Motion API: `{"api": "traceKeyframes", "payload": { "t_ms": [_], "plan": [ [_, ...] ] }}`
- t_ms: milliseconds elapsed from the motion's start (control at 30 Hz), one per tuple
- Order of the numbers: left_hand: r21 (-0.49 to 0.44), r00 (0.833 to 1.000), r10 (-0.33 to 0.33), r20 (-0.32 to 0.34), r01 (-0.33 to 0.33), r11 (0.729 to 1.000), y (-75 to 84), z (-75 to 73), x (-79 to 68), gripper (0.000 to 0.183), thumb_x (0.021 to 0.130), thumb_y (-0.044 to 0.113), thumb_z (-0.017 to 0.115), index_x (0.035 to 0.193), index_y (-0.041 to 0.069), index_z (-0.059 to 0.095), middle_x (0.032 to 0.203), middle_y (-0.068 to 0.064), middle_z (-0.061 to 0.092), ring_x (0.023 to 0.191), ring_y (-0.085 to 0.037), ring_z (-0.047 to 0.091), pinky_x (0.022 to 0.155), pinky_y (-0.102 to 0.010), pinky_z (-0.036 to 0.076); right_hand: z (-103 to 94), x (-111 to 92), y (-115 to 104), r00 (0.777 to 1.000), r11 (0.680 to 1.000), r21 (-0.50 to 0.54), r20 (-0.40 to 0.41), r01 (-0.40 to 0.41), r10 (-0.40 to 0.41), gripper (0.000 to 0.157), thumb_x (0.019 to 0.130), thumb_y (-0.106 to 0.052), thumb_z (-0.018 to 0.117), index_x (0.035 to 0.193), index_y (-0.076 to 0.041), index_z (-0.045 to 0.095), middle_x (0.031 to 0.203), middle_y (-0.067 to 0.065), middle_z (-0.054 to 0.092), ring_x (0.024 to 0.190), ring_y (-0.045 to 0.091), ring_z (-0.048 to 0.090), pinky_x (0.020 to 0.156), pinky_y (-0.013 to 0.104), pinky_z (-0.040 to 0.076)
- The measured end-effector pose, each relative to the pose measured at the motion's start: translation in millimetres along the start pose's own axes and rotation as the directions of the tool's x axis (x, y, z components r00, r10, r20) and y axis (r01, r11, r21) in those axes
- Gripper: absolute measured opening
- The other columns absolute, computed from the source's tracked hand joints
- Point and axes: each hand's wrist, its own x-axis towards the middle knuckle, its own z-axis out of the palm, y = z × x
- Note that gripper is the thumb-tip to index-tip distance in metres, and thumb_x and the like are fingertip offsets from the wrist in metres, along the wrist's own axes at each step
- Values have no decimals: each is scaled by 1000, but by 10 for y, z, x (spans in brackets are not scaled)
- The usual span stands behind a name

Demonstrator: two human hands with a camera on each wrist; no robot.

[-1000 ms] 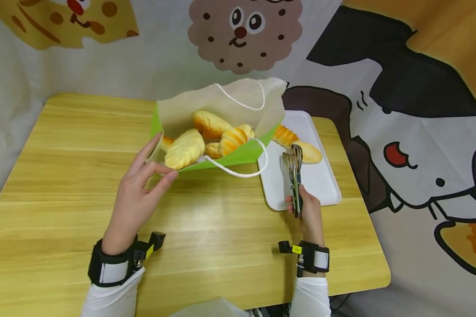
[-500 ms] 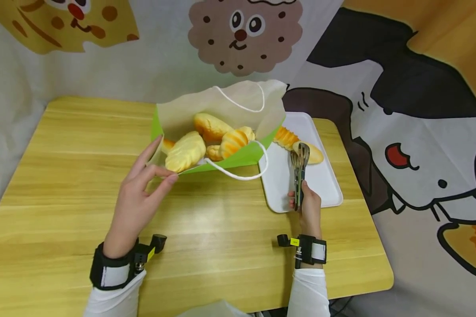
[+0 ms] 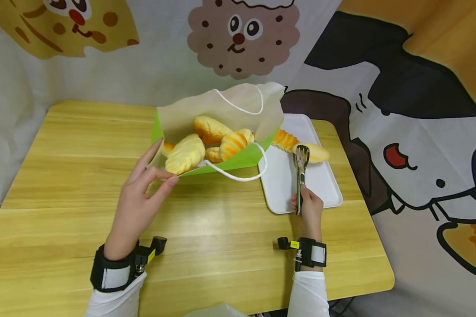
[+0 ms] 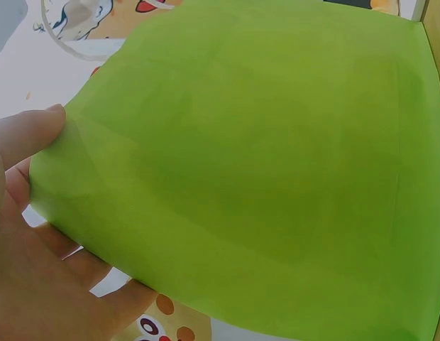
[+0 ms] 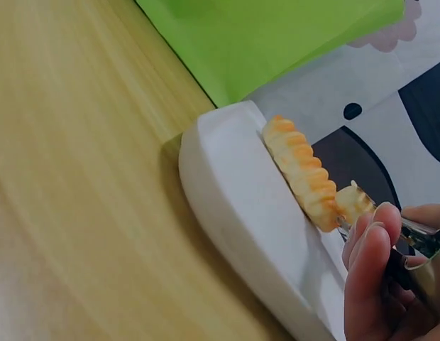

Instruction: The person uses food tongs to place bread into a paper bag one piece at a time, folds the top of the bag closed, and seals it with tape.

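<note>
My left hand (image 3: 136, 198) pinches the near left corner of a green paper bag's rim between thumb and finger. In the left wrist view the bag's green side (image 4: 241, 156) fills most of the picture. Several breads lie inside the bag (image 3: 242, 164), among them a pale braided loaf (image 3: 185, 154) and a striped roll (image 3: 233, 145). My right hand (image 3: 312, 209) grips metal tongs (image 3: 301, 165) over the white tray (image 3: 277, 189). The tong tips are at the left part of a smooth oval bread roll (image 3: 319, 153). Beside it lies a ridged bread (image 5: 301, 170).
The wooden table (image 3: 83, 176) runs under everything, with the tray at its right side. White cord handles (image 3: 243, 179) arch from the bag's rim. A printed cartoon cloth (image 3: 154, 66) hangs behind the table.
The tongs have moved up and right onto the oval roll, and their arms have come closer together. The roll has shifted slightly right. My left hand stays on the bag's rim.
</note>
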Motion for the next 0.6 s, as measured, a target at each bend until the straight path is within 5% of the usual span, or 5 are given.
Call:
{"api": "traceKeyframes", "payload": {
  "t_ms": [300,600],
  "plan": [
    [5,1000,9,-5,-9,1000,-3,6,-16,8,89,2,73,86,5,67,159,2,40,146,-32,38,110,-64,34,-93,-15,71,1000,1000,23,-5,18,-17,46,103,-36,55,124,6,59,62,-4,62,49,5,56,49,20,50],
    [8,1000,7,3,-7,1000,3,9,-37,8,89,2,73,86,6,67,159,3,40,146,-32,38,111,-63,34,-142,-212,-87,996,996,11,-39,83,-83,44,102,-33,57,126,4,62,64,-4,62,50,6,57,49,21,50]
  ]
}}
